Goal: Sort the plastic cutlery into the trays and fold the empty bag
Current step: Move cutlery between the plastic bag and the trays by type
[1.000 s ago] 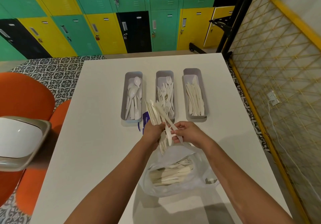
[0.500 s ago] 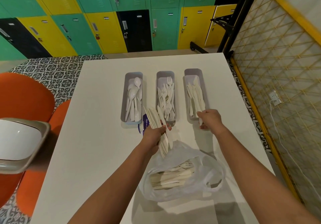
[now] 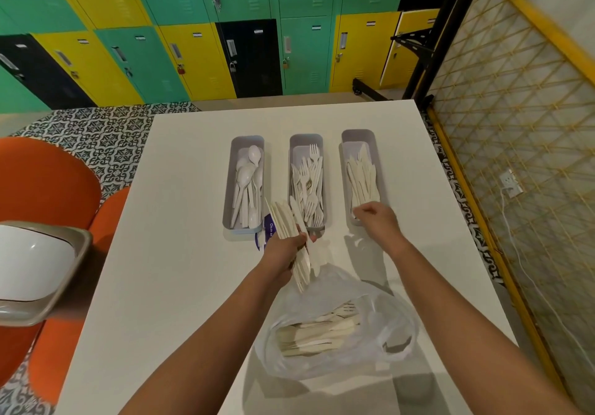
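Three grey trays stand side by side on the white table [image 3: 180, 253]. The left tray [image 3: 248, 139] holds spoons, the middle tray [image 3: 306, 138] forks and the right tray [image 3: 357, 134] knives. My left hand [image 3: 285, 252] grips a fanned bunch of white plastic knives [image 3: 283, 218] in front of the middle tray. My right hand [image 3: 378, 220] hovers over the near end of the right tray, fingers loosely curled, and no knife shows in it. A clear plastic bag [image 3: 380, 327] lies close to me with more cutlery [image 3: 315, 331] inside.
A purple label [image 3: 269, 229] lies between the left and middle trays. A bin with a white lid [image 3: 35, 263] and orange chairs [image 3: 42, 183] stand left of the table. A yellow mesh fence [image 3: 515, 125] runs along the right; lockers line the back.
My right hand took one knife from the bunch, carried it to the right tray and now shows no knife. My left hand stayed put with the remaining knives.
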`<state>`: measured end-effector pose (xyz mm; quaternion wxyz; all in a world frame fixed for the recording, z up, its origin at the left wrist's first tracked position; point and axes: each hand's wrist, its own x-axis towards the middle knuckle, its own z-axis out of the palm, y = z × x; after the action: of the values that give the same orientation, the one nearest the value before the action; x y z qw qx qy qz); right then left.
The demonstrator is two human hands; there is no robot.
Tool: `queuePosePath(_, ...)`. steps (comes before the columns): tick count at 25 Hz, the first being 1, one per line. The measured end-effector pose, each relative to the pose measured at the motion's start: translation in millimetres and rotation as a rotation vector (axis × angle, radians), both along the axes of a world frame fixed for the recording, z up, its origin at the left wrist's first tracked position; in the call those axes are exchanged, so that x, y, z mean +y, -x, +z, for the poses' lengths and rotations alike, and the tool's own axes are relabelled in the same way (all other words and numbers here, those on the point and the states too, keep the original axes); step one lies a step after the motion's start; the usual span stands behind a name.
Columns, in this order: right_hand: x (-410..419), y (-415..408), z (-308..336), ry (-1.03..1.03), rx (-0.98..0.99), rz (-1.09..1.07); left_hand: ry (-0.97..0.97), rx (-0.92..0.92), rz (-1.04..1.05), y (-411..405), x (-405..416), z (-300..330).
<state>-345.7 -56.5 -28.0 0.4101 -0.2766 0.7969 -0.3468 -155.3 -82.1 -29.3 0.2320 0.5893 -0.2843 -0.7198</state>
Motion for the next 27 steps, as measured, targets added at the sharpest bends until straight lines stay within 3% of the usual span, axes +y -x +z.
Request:
queuePosePath(3,15,-30,6,-0.133,-0.277,0.313,0.006,-0.003,0.006,2,0,1)
queuePosePath(6,22,-49,10,-0.181,-0.526,0.462,0.037,-0.025,-0.022,3,2,4)
queuePosePath(11,29,-49,10,-0.129,-0.486,0.427,0.042,0.028,-0.009,4,7,11)
queuePosePath(18,23,-10,-4,-0.103,-0.245,-0.061,-0.084,0.136,0.093,0,12,21)
queuePosePath(27,-5,25,1,-0.235,-0.057,-0.165,-0.084,0.127,0.077,-1,18,29)
